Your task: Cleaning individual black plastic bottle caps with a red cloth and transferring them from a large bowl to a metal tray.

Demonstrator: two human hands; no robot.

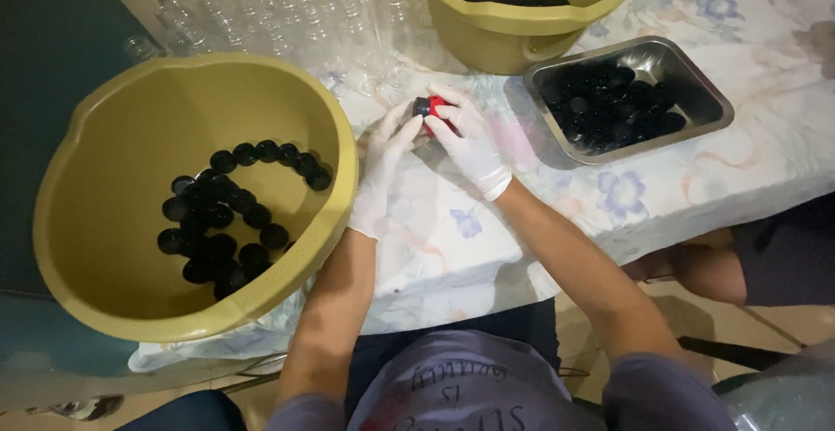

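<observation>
Left hand (383, 157) and right hand (470, 140) together grip a black-capped red container (432, 109)

light: dim, warm indoor
glare: steel tray (706, 92) rim, clear bottles (287, 13) washed out
shadows: soft, under basin (113, 222)
focus: slightly soft overall, edges darker

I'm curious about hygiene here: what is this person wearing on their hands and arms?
Both the left hand and the right hand wear thin white disposable gloves ending at the wrists. The forearms are bare, and short greyish-purple sleeves cover the upper arms.
</observation>
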